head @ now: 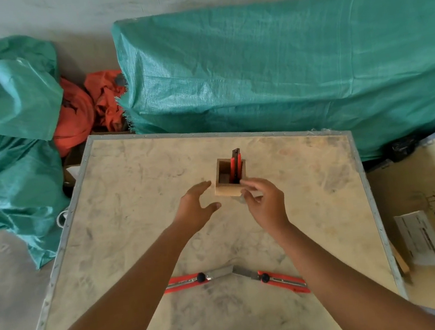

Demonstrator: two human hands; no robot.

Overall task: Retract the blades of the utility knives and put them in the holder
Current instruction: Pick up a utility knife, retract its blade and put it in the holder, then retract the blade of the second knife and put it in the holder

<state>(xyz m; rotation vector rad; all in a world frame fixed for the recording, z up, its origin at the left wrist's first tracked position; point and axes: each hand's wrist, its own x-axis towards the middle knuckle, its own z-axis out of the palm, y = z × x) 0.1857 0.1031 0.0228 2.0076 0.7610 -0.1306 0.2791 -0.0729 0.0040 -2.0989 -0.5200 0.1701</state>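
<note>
A small square wooden holder [227,189] stands on the table's far middle. One red utility knife [237,163] stands upright inside it, against its right wall. My left hand [195,208] hovers just left of the holder, fingers spread, holding nothing. My right hand [264,200] is at the holder's near right corner, fingers apart, fingertips close to the rim. Two more red utility knives lie near the front edge, blades extended and tips nearly meeting: one at the left [194,279], one at the right [275,279].
The plywood table [136,229] has a metal rim. A second wooden board with a paper label [422,238] lies at the right. Green tarp bundles [281,69] and orange cloth [81,110] lie on the floor behind and to the left.
</note>
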